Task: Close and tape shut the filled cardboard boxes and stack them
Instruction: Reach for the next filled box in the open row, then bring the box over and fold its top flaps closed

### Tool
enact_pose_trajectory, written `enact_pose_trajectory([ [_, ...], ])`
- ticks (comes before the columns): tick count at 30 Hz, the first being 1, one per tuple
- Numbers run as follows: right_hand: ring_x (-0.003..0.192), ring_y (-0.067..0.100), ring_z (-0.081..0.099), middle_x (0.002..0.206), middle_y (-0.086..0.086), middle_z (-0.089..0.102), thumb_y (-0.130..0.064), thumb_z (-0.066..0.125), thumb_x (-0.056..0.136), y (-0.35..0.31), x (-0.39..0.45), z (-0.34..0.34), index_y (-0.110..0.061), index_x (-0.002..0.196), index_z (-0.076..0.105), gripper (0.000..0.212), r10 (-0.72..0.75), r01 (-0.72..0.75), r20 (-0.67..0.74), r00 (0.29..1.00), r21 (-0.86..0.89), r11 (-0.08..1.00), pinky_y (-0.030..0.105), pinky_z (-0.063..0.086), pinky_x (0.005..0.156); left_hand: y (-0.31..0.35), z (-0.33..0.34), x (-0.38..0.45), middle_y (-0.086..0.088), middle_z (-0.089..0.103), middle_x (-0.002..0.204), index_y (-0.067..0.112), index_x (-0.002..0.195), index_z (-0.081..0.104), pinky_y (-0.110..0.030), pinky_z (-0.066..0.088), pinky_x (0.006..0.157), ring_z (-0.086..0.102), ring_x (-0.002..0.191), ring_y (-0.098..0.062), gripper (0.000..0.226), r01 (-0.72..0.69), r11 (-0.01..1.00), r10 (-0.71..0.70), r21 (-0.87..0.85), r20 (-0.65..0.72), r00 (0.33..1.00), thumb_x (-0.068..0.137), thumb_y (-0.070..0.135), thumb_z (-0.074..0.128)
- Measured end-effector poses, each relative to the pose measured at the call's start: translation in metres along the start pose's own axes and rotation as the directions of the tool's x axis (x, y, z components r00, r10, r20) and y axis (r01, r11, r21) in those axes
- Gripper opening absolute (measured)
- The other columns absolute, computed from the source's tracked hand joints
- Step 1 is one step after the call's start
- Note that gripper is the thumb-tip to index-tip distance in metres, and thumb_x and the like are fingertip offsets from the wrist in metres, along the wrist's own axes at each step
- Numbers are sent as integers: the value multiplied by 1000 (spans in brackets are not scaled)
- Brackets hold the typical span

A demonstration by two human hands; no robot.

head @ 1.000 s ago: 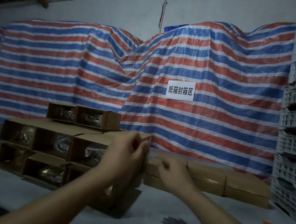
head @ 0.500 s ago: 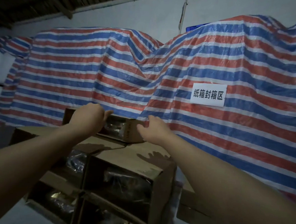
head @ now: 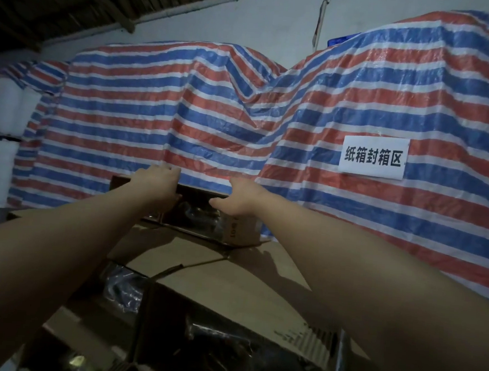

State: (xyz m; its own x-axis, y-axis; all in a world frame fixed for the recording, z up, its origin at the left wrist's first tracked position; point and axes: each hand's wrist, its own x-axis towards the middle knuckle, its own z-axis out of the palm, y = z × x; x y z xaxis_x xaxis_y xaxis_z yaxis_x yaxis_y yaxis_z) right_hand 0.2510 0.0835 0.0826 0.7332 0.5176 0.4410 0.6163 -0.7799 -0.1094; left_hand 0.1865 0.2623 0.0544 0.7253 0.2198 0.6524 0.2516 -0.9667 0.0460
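Note:
A long, low cardboard box [head: 240,228] lies on top of a stack of cardboard boxes [head: 230,283], its open side facing me with dark wrapped goods inside. My left hand [head: 158,186] grips its top edge at the left, thumb curled under the edge. My right hand [head: 241,198] holds the top edge further right, fingers over the top and thumb in front. The boxes below also show open sides with plastic-wrapped contents [head: 126,290].
A red, white and blue striped tarpaulin [head: 213,119] covers tall piles right behind the stack. A white paper sign [head: 373,156] hangs on it at the right. White sacks or rolls [head: 2,110] stand at the far left.
Both hands rose from the front of the stack to the top box and took hold of its upper edge. My view has moved closer and tilted upward.

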Motion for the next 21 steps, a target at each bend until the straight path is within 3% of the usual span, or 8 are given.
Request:
enact_pose_trajectory([
  [2,92,21,54,111,2,55,-47,57,96,1,3,6,-19,118,52,36,54,-52,16,998,-107,993,31,42,76,2,4,-1,-6,53,123,19,124,50,-44,46,99,53,113,-25,34,-15,999,13,35,59,998,94,33,60],
  [5,77,18,50,101,5,56,-27,54,98,2,-1,10,-17,110,56,16,54,-59,-68,996,-74,995,30,42,66,5,10,-6,-6,57,121,19,124,50,-42,48,98,56,110,-24,32,-28,999,31,-38,72,997,95,29,59],
  [10,83,21,58,92,4,57,-13,53,97,2,-26,-4,-13,113,60,18,50,-16,-222,974,152,988,33,53,72,7,-6,-11,-6,51,135,19,133,45,-46,36,110,49,125,-24,42,-75,992,73,-97,-25,997,95,31,59],
  [12,81,17,57,93,3,58,-11,52,98,2,-37,-23,-12,116,60,20,51,13,-256,965,245,969,30,52,71,13,-18,-16,-5,49,138,20,138,42,-47,43,105,51,123,-24,50,-100,966,83,-238,-82,993,92,21,63],
  [16,85,20,60,96,6,63,-11,49,98,6,-66,-78,-12,114,64,22,99,-37,-227,969,263,964,31,52,68,33,-50,-30,-8,49,135,18,140,43,-38,55,89,55,117,-23,57,-142,817,94,-560,-113,989,89,-3,59],
  [19,87,22,60,95,7,63,-10,45,97,16,-96,-121,-10,106,65,23,146,-98,-202,968,229,968,31,50,68,62,-84,-39,-9,54,129,18,140,44,-32,54,83,58,109,-21,54,-120,707,91,-697,-78,993,92,-2,56],
  [21,72,20,57,81,7,59,-8,43,96,27,-122,-153,-11,91,62,20,178,-131,-180,967,243,961,28,43,57,86,-110,-47,-9,56,126,18,141,44,-36,54,86,59,108,-22,51,-49,600,60,-798,-16,998,94,1,55],
])
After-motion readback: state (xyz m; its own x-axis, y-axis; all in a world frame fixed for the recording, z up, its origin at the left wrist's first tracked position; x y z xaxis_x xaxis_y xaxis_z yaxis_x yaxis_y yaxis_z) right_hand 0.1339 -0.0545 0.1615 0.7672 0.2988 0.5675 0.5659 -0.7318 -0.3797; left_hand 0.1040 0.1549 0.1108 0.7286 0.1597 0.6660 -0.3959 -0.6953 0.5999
